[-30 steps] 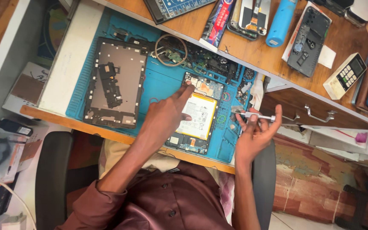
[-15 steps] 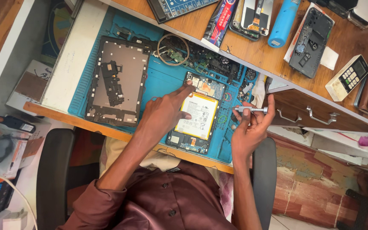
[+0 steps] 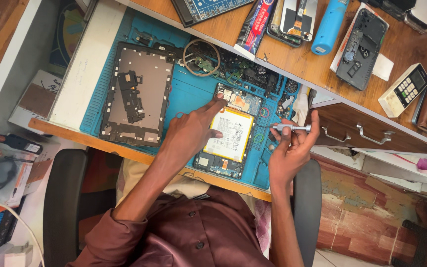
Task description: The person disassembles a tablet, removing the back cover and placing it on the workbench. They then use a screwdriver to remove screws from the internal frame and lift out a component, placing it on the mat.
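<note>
A wooden bench (image 3: pixel 292 64) carrying a blue work mat (image 3: pixel 189 96) is seen from above. On the mat, an opened tablet (image 3: pixel 231 133) with a white battery is pressed by the left hand (image 3: pixel 189 136), fingers extended together, forefinger tip near the tablet's top edge. Left of the tablet, a grey back cover (image 3: pixel 134 94) is laid flat. Just right of the tablet, a small silver screwdriver (image 3: pixel 290 128) is pinched horizontally in the right hand (image 3: pixel 290 153), fingers curled.
</note>
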